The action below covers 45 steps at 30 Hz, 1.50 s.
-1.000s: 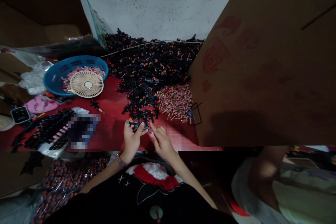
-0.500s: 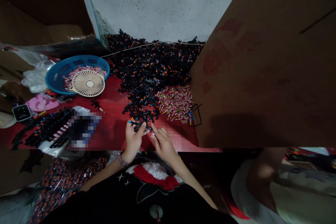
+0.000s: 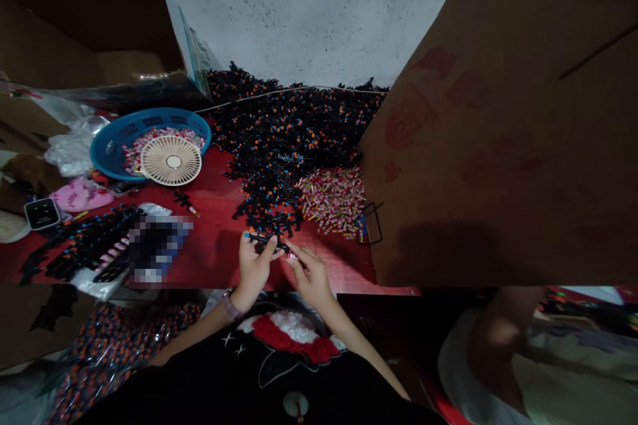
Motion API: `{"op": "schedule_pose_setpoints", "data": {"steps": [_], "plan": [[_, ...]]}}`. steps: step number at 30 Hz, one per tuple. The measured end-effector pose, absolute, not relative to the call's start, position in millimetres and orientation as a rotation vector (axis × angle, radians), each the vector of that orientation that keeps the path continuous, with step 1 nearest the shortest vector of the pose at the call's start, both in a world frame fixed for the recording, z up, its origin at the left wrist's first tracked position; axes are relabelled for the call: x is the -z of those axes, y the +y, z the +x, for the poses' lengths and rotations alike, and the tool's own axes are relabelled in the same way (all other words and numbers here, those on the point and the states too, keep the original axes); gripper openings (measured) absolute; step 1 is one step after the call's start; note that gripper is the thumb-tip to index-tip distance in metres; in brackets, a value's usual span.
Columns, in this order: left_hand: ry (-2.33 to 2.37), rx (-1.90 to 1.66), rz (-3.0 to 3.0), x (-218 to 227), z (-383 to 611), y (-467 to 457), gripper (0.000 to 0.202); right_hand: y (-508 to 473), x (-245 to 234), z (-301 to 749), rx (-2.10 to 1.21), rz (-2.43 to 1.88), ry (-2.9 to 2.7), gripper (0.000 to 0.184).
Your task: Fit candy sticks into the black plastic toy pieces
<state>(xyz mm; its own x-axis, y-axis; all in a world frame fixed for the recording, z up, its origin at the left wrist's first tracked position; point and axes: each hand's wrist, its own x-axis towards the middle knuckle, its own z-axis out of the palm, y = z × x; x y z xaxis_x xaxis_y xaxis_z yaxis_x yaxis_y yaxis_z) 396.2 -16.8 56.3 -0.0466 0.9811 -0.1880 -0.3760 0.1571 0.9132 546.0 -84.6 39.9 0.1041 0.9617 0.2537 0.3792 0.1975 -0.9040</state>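
My left hand [image 3: 254, 272] is closed around a small black toy gun [image 3: 263, 239] with a blue tip, held over the table's front edge. At the gun's right end, the fingers of my right hand [image 3: 314, 279] pinch a tiny pink-and-white piece [image 3: 292, 256]. Whether that piece is joined to the gun is too small to tell. Beyond my hands spreads a big heap of black toy guns [image 3: 299, 139] with orange and blue tips. Right of it lies a pile of small pink-and-yellow pieces [image 3: 333, 202].
A blue basket [image 3: 107, 156] of pink pieces stands left, a cream round fan [image 3: 172, 161] before it. Rows of toy guns [image 3: 94, 239] lie at the table's left. A large cardboard box [image 3: 498, 146] blocks the right; an open box [image 3: 134, 66] is back left. Someone's arm [image 3: 503, 332] shows lower right.
The view has tipped slightly, so the table sits a little lower. My right fingers have shifted at the toy gun's end, and the pink-and-white piece shows more clearly.
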Motion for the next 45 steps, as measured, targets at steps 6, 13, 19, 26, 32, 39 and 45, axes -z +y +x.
{"op": "schedule_pose_setpoints", "data": {"steps": [6, 13, 19, 26, 32, 39, 45], "plan": [[1.062, -1.308, 0.816, -57, 396, -19, 0.064, -78, -29, 542, -0.950, -1.362, -1.073, 0.039], [1.064, -1.287, 0.811, -52, 396, -19, 0.064, -80, -24, 536, -0.774, -1.384, -1.083, 0.033], [1.119, -1.286, 0.877, -18, 396, -24, 0.055, -75, 2, 531, -0.781, -1.376, -1.025, 0.036], [1.589, -0.873, 1.143, 22, 354, 29, 0.026, -60, 66, 539, -0.967, -1.474, -1.092, 0.064], [2.092, -0.623, 1.677, -17, 262, 144, 0.050, -38, 99, 629, -0.243, -2.047, -1.035, 0.057], [1.650, -0.259, 2.000, 1, 324, 99, 0.032, -35, 128, 643, -0.102, -2.264, -1.145, 0.052], [1.495, -0.209, 1.876, 55, 381, 20, 0.037, -24, 108, 655, -0.375, -2.285, -1.220, 0.035]]}}
